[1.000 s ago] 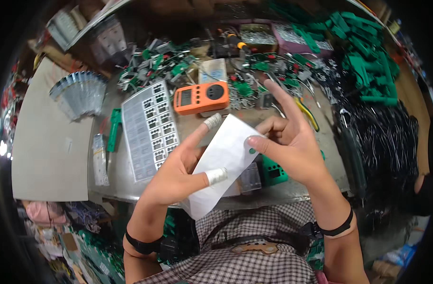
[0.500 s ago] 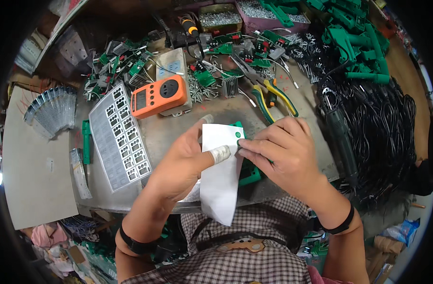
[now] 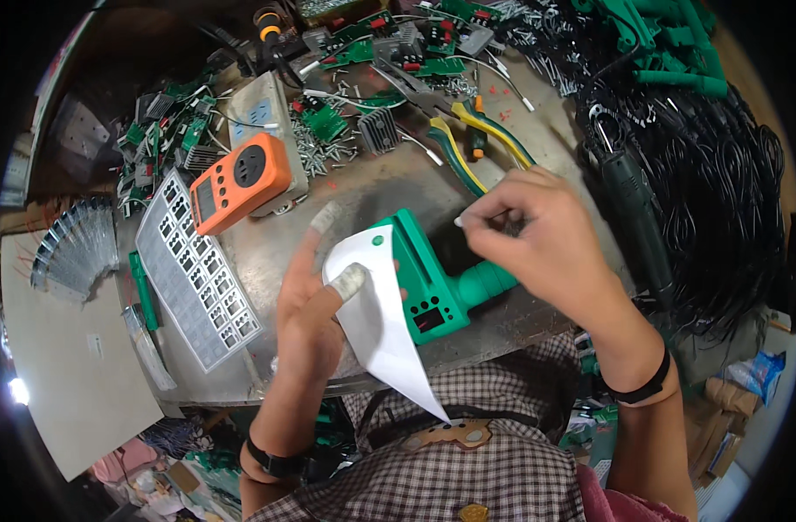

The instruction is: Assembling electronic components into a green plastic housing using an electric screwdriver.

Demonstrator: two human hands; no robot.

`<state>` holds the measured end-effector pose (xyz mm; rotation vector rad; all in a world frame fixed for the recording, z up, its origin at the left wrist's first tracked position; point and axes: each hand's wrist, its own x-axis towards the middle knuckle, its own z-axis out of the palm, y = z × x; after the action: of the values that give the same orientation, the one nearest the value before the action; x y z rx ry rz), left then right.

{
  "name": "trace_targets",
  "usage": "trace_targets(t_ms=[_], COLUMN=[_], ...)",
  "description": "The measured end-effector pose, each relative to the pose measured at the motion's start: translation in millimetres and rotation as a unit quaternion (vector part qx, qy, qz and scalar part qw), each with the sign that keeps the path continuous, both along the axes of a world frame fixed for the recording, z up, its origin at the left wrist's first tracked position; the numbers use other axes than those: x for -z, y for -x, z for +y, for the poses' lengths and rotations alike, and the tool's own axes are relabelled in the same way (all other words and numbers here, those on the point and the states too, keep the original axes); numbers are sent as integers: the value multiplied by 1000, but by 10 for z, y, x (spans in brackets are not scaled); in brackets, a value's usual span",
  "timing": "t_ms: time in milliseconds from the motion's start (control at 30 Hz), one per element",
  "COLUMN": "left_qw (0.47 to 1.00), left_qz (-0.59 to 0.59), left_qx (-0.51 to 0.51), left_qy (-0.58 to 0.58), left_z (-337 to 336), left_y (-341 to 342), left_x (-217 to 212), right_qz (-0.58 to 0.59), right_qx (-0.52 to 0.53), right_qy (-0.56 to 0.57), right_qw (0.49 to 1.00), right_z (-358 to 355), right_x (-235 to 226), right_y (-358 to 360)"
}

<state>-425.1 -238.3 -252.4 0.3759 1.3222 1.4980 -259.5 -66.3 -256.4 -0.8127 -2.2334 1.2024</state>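
Note:
My left hand (image 3: 315,309), with whitish wraps on its thumb and a fingertip, grips a white sheet (image 3: 376,313) under its thumb. A small green round mark shows near the sheet's top, and its lower end hangs past the table edge. Partly behind the paper lies a green plastic housing (image 3: 424,283) with a dark display window, small round holes and a ribbed round handle. My right hand (image 3: 537,230) is held over the handle's end, thumb and forefinger pinched. A tiny pale bit shows at their tips; I cannot make out what it is.
Yellow-green pliers (image 3: 463,143) lie beyond my right hand. An orange meter (image 3: 241,183) and a label sheet (image 3: 198,278) are on the left. Circuit boards (image 3: 324,122) and screws cover the back. At right are a black electric screwdriver (image 3: 633,209) and bundled black cables (image 3: 711,200).
My right hand has come away from the sheet, moving right with fingers pinched. The sheet has shifted left with my left hand, uncovering more of the green housing. The whole view has turned somewhat.

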Motion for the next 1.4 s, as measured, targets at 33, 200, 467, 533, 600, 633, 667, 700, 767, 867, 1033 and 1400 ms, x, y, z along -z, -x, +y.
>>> trace_targets(t_ms=[33,200,467,533,600,633,667,700,767,867,1033,1400], left_qw=[998,998,982,565,880,854,828,825,402,740,778,812], left_qz=[-10,25,177,813,423,473,518,519,868,636,560,582], left_qx=[-56,-40,-22,81,-205,-209,-210,-217,-45,-20,222,29], left_qy=[-19,-50,58,114,70,61,48,47,289,215,180,-18], left_z=[0,-24,-129,-508,-648,-725,-814,-902,-1084,-930,-884,-1425], left_y=[-27,-33,78,584,830,990,1160,1293,1486,675,82,-35], left_x=[33,108,77,128,-325,-546,-688,-687,-544,-184,-201,-226], right_qz=[-48,-70,13,56,-9,-72,-99,-97,-145,-126,-43,-25], right_qx=[-14,-196,-183,-107,-148,-187,-223,-227,-186,-192,-173,-10], right_qy=[-43,-50,98,86,-39,-161,-137,-141,-223,-270,-298,48], right_qw=[998,977,978,989,988,966,960,959,946,935,938,998], right_z=[-7,9,-21,141,170,173,93,19,-82,-41,-32,-182], right_x=[3,-111,-178,-172,-215,-237,-224,-183,-132,-14,-534,-308], right_y=[14,-72,-140,-282,-420,-452,-507,-513,-440,-490,-545,-1090])
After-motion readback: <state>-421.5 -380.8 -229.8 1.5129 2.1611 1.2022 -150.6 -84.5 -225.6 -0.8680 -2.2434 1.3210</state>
